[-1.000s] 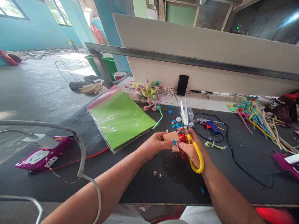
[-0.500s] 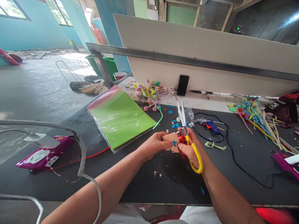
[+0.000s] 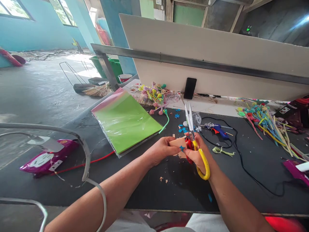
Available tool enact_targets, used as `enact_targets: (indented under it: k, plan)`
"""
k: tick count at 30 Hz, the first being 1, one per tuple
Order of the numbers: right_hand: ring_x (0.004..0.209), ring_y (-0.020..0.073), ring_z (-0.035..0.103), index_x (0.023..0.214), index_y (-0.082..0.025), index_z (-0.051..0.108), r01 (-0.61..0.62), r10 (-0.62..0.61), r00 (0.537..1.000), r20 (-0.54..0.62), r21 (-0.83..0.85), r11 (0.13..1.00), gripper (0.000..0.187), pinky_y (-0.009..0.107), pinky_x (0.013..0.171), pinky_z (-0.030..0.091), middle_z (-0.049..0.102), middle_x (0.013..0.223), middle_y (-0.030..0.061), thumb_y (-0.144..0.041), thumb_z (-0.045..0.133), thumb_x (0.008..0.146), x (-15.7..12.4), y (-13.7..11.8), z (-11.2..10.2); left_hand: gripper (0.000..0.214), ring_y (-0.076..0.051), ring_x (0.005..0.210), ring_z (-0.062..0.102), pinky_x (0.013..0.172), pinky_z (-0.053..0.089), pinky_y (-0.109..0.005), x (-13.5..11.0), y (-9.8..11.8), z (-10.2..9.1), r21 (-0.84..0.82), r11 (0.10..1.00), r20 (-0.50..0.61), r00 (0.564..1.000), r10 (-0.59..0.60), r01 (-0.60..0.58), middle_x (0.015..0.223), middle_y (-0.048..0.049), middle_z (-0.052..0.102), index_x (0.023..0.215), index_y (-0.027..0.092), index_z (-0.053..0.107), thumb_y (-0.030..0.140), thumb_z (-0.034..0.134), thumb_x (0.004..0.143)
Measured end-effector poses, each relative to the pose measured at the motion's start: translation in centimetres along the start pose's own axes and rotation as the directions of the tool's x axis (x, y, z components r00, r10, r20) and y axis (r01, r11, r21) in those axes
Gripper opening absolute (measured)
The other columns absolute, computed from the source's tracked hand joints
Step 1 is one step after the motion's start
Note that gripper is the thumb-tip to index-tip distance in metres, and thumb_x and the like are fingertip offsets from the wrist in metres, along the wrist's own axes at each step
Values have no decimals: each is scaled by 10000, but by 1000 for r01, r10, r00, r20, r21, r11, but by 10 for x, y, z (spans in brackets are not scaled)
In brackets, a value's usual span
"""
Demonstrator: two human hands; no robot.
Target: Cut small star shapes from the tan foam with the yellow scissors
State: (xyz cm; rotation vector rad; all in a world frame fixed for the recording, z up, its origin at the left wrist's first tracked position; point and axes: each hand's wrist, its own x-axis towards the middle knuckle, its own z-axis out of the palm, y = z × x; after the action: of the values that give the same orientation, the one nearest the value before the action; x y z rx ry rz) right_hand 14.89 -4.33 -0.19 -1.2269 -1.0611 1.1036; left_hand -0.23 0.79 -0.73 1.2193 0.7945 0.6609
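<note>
My left hand point(image 3: 160, 150) is closed, its thumb and fingers pinching a peach-coloured sheet piece point(image 3: 177, 142). A small blue star point(image 3: 182, 148) lies against the sheet's face, between the two thumb tips. Scissors point(image 3: 191, 124) with a yellow handle loop and a red part rest in my right hand point(image 3: 198, 154); their blades point away from me, slightly parted. That hand's thumb tip is at the star's right side. Just beyond the hands, blue cut-outs point(image 3: 182, 130) are scattered on the dark table point(image 3: 149, 190).
A plastic-wrapped green sheet pack point(image 3: 130, 119) lies left of the hands. A blue glue gun point(image 3: 220, 131) with a black cord is on the right, near bundled coloured stems point(image 3: 270, 119). A phone point(image 3: 190, 88) stands against the white board. Purple power strip point(image 3: 45, 158) sits left.
The hands, sheet piece and star stay nearly in place. The whole view has shifted slightly, and the scissors' blades look a touch further right.
</note>
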Motion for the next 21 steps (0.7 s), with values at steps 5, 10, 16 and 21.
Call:
enact_targets:
  k: [5, 10, 16, 21]
  plan:
    - [413, 63, 439, 1030, -278, 496, -24, 24, 999, 34, 6, 1000, 440, 187, 381, 351, 509, 644, -90, -242, 696, 639, -5, -13, -1, 284, -96, 543, 538, 526, 372, -204, -2, 3, 1, -89, 996, 30, 999, -22, 24, 644, 0, 624, 774, 124, 620, 306, 768, 613]
    - [615, 117, 573, 1034, -280, 480, -14, 13, 999, 30, 35, 999, 497, 244, 574, 486, 561, 732, -68, -246, 746, 617, -5, -17, -6, 360, -146, 698, 626, 692, 474, -257, -4, 7, 0, -203, 979, 91, 996, -12, 31, 808, -74, 686, 871, 109, 665, 428, 702, 709]
    - [617, 127, 573, 1026, -281, 474, -7, 6, 1000, 16, 68, 998, 501, 269, 602, 494, 538, 689, -86, -263, 754, 611, -4, -16, -7, 446, -183, 762, 648, 784, 499, -329, -2, 6, -2, -217, 976, 108, 994, 5, 19, 872, -123, 695, 935, 96, 672, 508, 594, 783]
    - [541, 120, 536, 1051, -278, 444, -17, 17, 1000, -7, 10, 1000, 440, 238, 485, 438, 547, 694, -77, -253, 674, 676, -4, -16, -7, 375, -167, 771, 640, 773, 503, -305, -1, 4, -3, -194, 981, 138, 990, 6, 22, 892, -111, 694, 951, 108, 685, 433, 649, 768]
